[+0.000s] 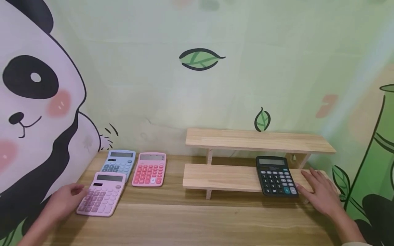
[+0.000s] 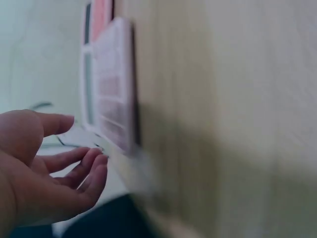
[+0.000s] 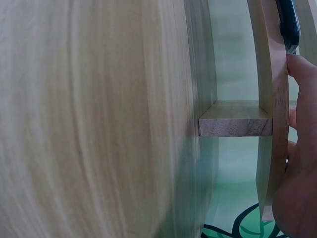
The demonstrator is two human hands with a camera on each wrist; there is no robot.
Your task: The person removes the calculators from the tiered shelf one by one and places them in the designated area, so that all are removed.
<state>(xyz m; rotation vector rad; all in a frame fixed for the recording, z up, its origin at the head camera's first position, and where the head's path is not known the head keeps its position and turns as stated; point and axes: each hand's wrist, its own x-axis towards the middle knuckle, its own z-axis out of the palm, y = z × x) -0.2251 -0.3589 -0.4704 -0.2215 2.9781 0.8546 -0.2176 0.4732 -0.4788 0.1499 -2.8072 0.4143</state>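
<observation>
My left hand [image 1: 65,199] hovers at the left side of a lilac calculator [image 1: 103,193], its fingers loosely bent. In the left wrist view there is a gap between those fingers [image 2: 91,171] and the calculator, and they hold nothing. The lilac calculator overlaps a light blue calculator [image 1: 125,160] behind it. Over the right end of the lower shelf board [image 1: 220,177] lies my right hand [image 1: 321,191], fingers spread. Its thumb reaches the lower right corner of a black calculator [image 1: 274,176], which leans back on that shelf board, screen end up.
A pink calculator [image 1: 149,169] sits right of the blue one. The wooden two-tier rack has an upper board [image 1: 258,140] behind the lower one, held by short supports [image 3: 235,125]. Behind the wooden table [image 1: 184,222] hangs a backdrop [image 1: 138,85] with a panda and leaves.
</observation>
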